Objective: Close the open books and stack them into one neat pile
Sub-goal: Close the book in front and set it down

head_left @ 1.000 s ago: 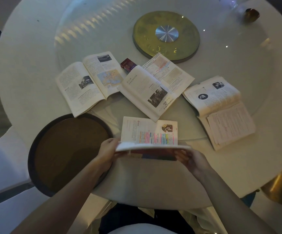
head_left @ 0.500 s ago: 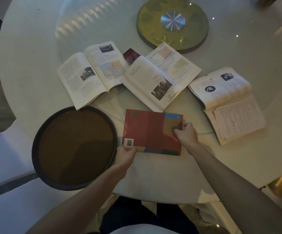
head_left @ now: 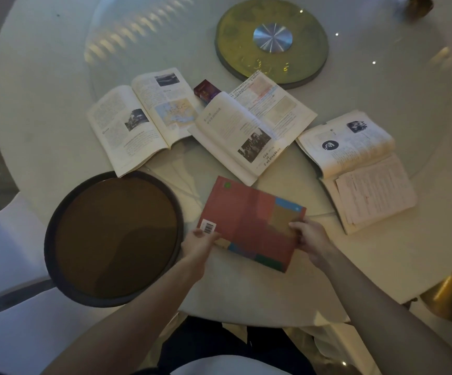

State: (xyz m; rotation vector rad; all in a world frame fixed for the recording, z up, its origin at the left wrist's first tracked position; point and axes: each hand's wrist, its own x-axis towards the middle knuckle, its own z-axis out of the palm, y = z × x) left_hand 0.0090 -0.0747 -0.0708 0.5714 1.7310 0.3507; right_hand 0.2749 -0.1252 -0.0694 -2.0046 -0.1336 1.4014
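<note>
A closed red book (head_left: 249, 220) with a barcode lies tilted near the table's front edge. My left hand (head_left: 199, 243) grips its near left corner and my right hand (head_left: 310, 238) grips its right edge. Beyond it three books lie open: one at the left (head_left: 141, 117), one in the middle (head_left: 251, 125) and a thick one at the right (head_left: 354, 163) with loose pages on its lower half.
A round dark tray (head_left: 54, 234) overhangs the round white table (head_left: 43, 104) at the front left. A gold turntable disc (head_left: 311, 63) sits at the back. A small dark red box (head_left: 205, 89) lies between the left and middle books.
The book in my hands was shut and laid cover-up on the table. It has since turned clockwise to a tilt, with both hands still on it.
</note>
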